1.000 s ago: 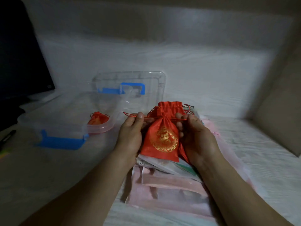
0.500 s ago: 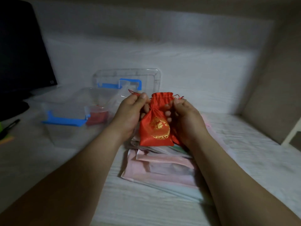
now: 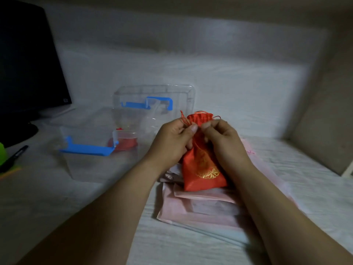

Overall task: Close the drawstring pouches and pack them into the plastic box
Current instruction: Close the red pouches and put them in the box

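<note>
The left hand (image 3: 171, 139) and the right hand (image 3: 222, 139) meet at the gathered neck of a red pouch (image 3: 203, 170), holding it up off the bench (image 3: 57, 197). The left fingers (image 3: 193, 128) are curled and pinch the neck where the thin red cord (image 3: 184, 119) loops out just above them. The right fingers (image 3: 207, 126), also curled, pinch the same neck from the other side, nearly touching the left thumb. The ruffled mouth of the pouch stands just beyond both sets of fingertips, drawn narrow. Its body, with a gold printed emblem, hangs below the fingers, towards the wrists. Under the pouch and the right forearm lies a flat stack of pale pink bags (image 3: 200, 213), and the pouch's lower edge sits over the far end of it. To the left of the left fingers, near but apart, stands the clear plastic box (image 3: 86, 167), open, with a blue latch on its near side. A second red pouch (image 3: 124, 145) lies inside it at the end closest to the fingers. Beyond the fingers and a little left, the clear lid (image 3: 172, 92) with its blue handle lies behind the box. Far to the left are a dark monitor (image 3: 28, 64) and a black pen (image 3: 16, 153).
</note>
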